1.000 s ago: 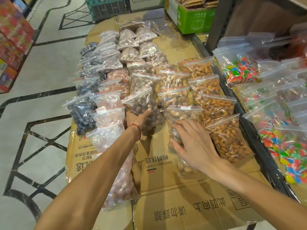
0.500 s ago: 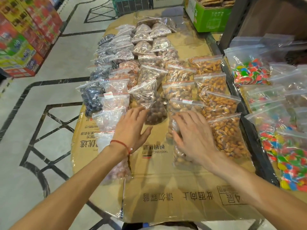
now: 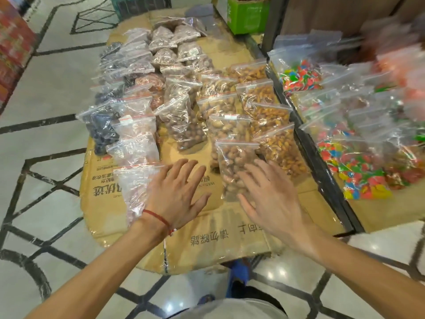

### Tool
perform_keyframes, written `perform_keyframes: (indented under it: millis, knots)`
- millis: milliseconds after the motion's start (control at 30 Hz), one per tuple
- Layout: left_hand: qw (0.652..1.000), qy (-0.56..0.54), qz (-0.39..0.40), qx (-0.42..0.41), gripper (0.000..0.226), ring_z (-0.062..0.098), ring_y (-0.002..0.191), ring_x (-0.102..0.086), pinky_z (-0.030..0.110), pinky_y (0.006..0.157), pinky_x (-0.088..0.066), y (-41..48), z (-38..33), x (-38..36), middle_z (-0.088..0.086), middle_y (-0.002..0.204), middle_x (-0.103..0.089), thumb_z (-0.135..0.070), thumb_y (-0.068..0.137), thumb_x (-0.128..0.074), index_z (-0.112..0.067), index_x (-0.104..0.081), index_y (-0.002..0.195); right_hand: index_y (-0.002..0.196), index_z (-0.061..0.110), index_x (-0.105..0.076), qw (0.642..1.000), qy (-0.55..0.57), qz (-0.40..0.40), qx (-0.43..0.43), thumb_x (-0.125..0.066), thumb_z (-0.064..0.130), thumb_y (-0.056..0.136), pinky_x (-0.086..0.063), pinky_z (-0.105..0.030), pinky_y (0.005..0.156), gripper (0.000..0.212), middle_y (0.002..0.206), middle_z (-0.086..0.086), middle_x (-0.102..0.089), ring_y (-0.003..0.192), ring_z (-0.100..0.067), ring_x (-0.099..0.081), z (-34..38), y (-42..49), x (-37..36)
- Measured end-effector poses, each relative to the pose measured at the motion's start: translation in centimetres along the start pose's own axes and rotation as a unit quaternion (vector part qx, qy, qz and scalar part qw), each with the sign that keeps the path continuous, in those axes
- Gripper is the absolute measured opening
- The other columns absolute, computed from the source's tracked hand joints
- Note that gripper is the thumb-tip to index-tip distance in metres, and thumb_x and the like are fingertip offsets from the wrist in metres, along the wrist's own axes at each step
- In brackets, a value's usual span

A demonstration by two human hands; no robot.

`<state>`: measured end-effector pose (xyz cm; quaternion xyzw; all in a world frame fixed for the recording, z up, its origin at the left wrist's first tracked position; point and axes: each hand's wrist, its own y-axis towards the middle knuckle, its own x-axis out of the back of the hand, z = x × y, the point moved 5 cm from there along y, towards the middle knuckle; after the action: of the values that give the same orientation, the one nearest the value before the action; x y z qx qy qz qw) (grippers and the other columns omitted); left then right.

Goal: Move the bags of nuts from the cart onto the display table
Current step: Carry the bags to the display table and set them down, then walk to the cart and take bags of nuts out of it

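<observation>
Several clear zip bags of nuts lie in rows on the cardboard-covered display table (image 3: 230, 231). The nearest bag of pale nuts (image 3: 232, 166) lies in the third row from the left. My right hand (image 3: 271, 199) hovers flat, fingers spread, over that bag's lower right part and holds nothing. Over bare cardboard my left hand (image 3: 179, 194), with a red string at the wrist, is flat and spread too. It lies just right of a pale pinkish bag (image 3: 135, 192). A bag of dark round nuts (image 3: 184, 127) lies further back. No cart shows.
To the right, a dark metal rack edge (image 3: 322, 162) borders a shelf of coloured candy bags (image 3: 358, 171). A green box (image 3: 248, 14) stands at the table's far end. Red cartons (image 3: 13, 49) are stacked at the left. Patterned tile floor surrounds the table.
My left hand let go of the dark-nut bag and drew back toward me. My right hand lifted off the pale-nut bag and slid back, and the view pulled away from the table.
</observation>
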<state>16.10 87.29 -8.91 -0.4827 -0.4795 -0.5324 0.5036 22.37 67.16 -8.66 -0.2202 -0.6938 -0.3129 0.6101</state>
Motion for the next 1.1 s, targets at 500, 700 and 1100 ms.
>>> perform_keyframes:
  millis: [500,700,1100]
  knots:
    - [0.958,-0.052,0.062,-0.274,0.07,0.035,0.14,-0.044,0.052,0.109,-0.039,-5.3,-17.0,-2.9,0.01,0.151,-0.051,-0.066,0.099,-0.029,-0.021,-0.045,0.15,0.14,0.015,-0.066,0.96,-0.007,0.025,-0.278,-0.056,0.051,0.1,-0.036,-0.05,0.12,0.054,0.143,-0.009,-0.064,0.138,-0.033,-0.054,1.8,-23.9,-0.1]
    - [0.924,-0.04,0.054,-0.376,0.067,0.032,0.135,-0.048,0.054,0.113,-0.038,-5.1,-28.9,-1.3,0.007,0.141,-0.058,-0.065,0.098,-0.032,-0.021,-0.051,0.144,0.136,0.015,-0.069,0.907,-0.031,-0.016,-0.42,-0.058,0.049,0.097,-0.035,-0.051,0.12,0.053,0.139,-0.009,-0.068,0.135,-0.033,-0.059,-2.5,-34.8,-0.1]
    - [0.868,-0.027,0.013,-0.495,0.063,0.03,0.127,-0.055,0.05,0.106,-0.045,-3.6,-59.1,0.6,0.006,0.133,-0.061,-0.063,0.095,-0.049,-0.021,-0.05,0.143,0.136,0.016,-0.069,0.839,-0.044,-0.057,-0.539,-0.058,0.048,0.101,-0.041,-0.054,0.117,0.048,0.138,-0.007,-0.068,0.136,-0.034,-0.058,-18.0,-58.2,1.3]
